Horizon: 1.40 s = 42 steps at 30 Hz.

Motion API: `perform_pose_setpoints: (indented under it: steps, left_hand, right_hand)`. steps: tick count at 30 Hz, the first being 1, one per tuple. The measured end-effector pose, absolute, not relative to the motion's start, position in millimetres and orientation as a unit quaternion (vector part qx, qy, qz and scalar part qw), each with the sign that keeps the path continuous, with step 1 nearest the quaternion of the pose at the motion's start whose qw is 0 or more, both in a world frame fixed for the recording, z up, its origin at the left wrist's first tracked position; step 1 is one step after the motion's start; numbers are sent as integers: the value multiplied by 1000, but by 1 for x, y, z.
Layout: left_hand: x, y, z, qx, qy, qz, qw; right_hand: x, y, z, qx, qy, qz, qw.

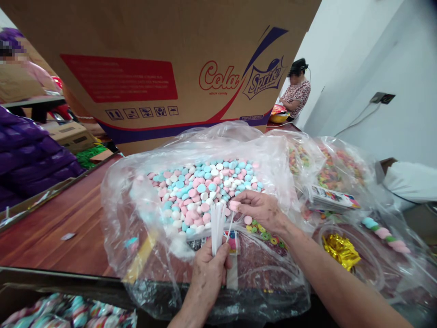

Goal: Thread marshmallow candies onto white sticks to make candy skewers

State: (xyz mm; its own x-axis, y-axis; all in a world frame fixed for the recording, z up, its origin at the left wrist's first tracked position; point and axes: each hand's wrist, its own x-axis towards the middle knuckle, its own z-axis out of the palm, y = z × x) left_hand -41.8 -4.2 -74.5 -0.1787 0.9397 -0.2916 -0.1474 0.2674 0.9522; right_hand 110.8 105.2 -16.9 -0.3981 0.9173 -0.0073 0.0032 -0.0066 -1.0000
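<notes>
My left hand (210, 269) is closed around a bundle of thin white sticks (217, 228) that point upward. One stick leans apart from the bundle toward the right. At its upper end my right hand (257, 209) pinches a pink marshmallow (234, 205); whether the stick pierces it I cannot tell. Behind both hands, a clear plastic bag (119, 200) lies spread with a heap of pink, white and blue marshmallows (198, 187) in it. Below my right hand are several green and yellow ring candies (264, 233).
A large cardboard box (191, 41) stands behind the bag. To the right lie bags of coloured candy (329, 166), a packet stack (331, 198), gold ties (341, 251) and a marshmallow skewer (385, 235). Wrapped candies (68, 312) fill a box at lower left. A person (296, 93) sits farther back.
</notes>
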Motion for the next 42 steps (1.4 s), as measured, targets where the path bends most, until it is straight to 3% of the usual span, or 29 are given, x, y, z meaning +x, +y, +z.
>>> perform_pose_setpoints:
  steps: [6, 14, 18, 24, 27, 33, 36, 42]
  left_hand:
    - [-42, -6, -80, 314, 577, 517, 549]
    - [-40, -3, -87, 311, 579, 563, 501]
    - [-42, -4, -93, 304, 560, 560, 529]
    - [-43, -5, -93, 292, 552, 567, 537]
    - [-42, -6, -85, 290, 557, 560, 540]
    - [-39, -7, -72, 274, 566, 553, 547]
    - [-39, -7, -70, 272, 561, 555, 550]
    - [-38, -6, -70, 275, 563, 553, 549]
  right_hand:
    - [112, 101, -21, -376, -667, 532, 363]
    - [111, 91, -32, -381, -804, 290, 352]
    - [101, 77, -41, -364, -823, 248, 358]
    - [97, 59, -42, -333, -862, 251, 287]
    - [122, 72, -29, -393, -858, 179, 279]
    - [167, 101, -27, -519, -850, -76, 49]
    - [168, 102, -34, -524, -847, -92, 16]
    - [165, 111, -24, -469, -882, -6, 50]
